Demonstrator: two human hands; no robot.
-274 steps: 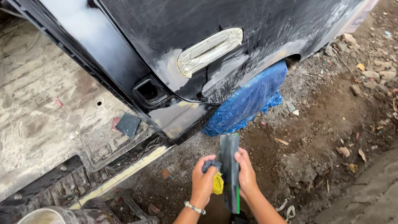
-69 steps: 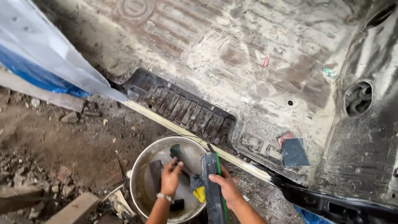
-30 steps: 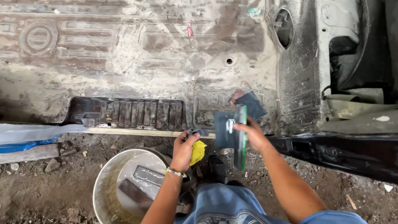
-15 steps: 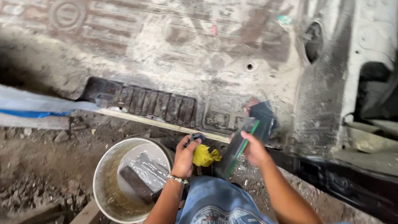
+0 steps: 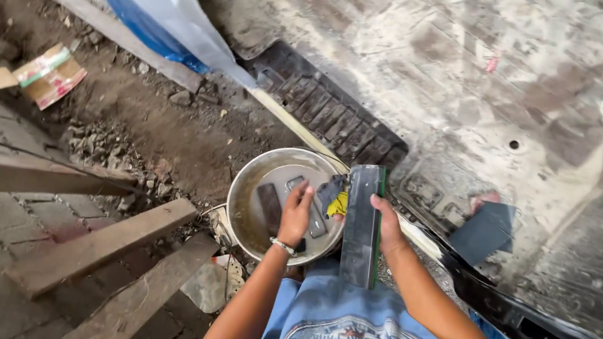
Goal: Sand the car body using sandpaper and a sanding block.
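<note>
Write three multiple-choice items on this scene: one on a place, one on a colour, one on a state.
1. Where is the left hand?
A. over the metal bucket
B. on the wooden plank
C. on the blue plastic sheet

2. What colour is the small piece by the left hand's fingers?
A. red
B. yellow
C. white

3. How is the long sanding block held?
A. lying in the dirt
B. floating in the bucket
C. gripped in the right hand

Answers: 1 A, the hand reaches above the bucket's opening; 2 B, the yellow piece shows beside dark sandpaper; 3 C, the fingers wrap its edge.
</note>
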